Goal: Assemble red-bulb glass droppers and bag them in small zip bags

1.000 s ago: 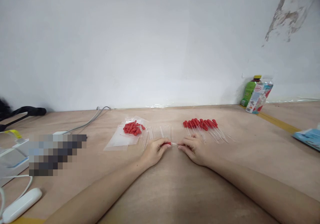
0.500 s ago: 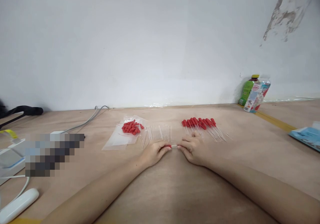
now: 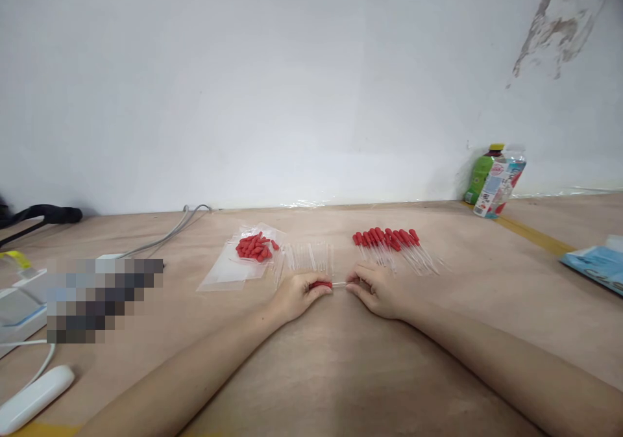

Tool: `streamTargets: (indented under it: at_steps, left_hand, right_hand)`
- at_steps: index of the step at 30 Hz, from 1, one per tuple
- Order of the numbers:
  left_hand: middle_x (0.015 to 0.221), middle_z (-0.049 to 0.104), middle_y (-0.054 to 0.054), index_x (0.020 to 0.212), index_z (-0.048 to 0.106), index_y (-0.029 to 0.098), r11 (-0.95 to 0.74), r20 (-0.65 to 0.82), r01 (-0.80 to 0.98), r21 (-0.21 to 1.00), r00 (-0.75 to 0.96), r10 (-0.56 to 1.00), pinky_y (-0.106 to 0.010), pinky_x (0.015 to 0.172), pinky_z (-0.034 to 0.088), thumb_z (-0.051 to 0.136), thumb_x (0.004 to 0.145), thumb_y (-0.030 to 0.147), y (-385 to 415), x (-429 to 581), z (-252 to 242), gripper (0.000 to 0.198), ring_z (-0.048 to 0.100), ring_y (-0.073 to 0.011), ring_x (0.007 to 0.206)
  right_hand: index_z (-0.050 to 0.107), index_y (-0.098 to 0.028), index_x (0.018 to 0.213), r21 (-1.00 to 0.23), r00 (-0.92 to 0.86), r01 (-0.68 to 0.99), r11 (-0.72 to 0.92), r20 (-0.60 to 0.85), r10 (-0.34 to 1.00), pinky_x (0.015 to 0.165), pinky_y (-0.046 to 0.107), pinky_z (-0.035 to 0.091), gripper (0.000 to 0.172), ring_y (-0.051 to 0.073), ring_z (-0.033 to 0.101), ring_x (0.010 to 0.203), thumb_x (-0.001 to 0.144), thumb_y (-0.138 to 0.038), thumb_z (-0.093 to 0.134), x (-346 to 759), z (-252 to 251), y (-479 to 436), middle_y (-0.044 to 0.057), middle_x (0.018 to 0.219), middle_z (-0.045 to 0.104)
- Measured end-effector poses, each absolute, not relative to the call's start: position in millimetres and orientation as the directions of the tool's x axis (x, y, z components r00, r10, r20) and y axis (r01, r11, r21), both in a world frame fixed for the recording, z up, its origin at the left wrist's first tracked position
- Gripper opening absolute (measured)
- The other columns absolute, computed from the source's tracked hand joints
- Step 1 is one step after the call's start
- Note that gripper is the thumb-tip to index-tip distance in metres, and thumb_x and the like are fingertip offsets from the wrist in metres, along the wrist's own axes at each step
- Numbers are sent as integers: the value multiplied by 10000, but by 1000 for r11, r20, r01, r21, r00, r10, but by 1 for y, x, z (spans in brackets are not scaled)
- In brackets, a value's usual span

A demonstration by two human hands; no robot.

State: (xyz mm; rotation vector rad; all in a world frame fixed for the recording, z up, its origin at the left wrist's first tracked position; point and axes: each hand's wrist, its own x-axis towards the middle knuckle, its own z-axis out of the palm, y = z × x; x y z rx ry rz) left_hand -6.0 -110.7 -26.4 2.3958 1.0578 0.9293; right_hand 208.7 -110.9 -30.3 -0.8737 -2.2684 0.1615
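Low over the table's middle, my left hand (image 3: 298, 297) pinches a red rubber dropper bulb (image 3: 322, 284). A thin clear dropper tube (image 3: 339, 284) runs from the bulb's end into the pinched fingers of my right hand (image 3: 374, 289). How deep the tube sits in the bulb cannot be made out. Behind my left hand lies a row of clear tubes (image 3: 307, 256). A heap of loose red bulbs (image 3: 254, 247) rests on a plastic bag (image 3: 221, 271) further left. Beyond my right hand, several droppers with red bulbs (image 3: 387, 237) lie side by side.
Two bottles, one green (image 3: 479, 177) and one clear with a printed label (image 3: 499, 187), stand against the wall. A blue packet (image 3: 596, 265) lies at the right. Grey cables (image 3: 168, 234), a power strip (image 3: 24, 300) and a white rounded object (image 3: 36, 398) occupy the left side.
More of the red bulb shows between my left fingers. The raised fingers of my right hand have curled in toward the tube. Both hands stay in nearly the same place.
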Motion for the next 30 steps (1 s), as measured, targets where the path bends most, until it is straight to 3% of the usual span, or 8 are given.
streamTargets:
  at_steps: [10,22,30]
  left_hand:
    - [794,658,-15,875,640,177,-697,467,523,490,518,717,-213,648,448,521,804,306,-113,-4,-27,190,590,-121,704]
    - [805,662,-26,875,636,165,-693,457,523,496,521,720,-214,648,454,522,802,280,-112,-4,-26,177,592,-124,703]
    - [842,640,-34,931,602,165,-719,489,530,449,528,694,-232,668,461,548,782,295,-109,-8,-25,205,583,-123,707]
  right_hand:
    - [535,-173,741,-239,-551,591,771,578,602,663,284,299,159,109,490,608,835,-229,420,200,-29,-114,7,698,602]
    - [525,-169,659,-197,-588,660,725,464,662,686,278,296,319,102,467,543,886,-255,318,192,-30,-111,-2,606,586]
    - [608,-193,798,-187,-669,628,755,366,647,739,304,312,209,142,551,723,837,-223,405,203,-2,-115,19,778,648]
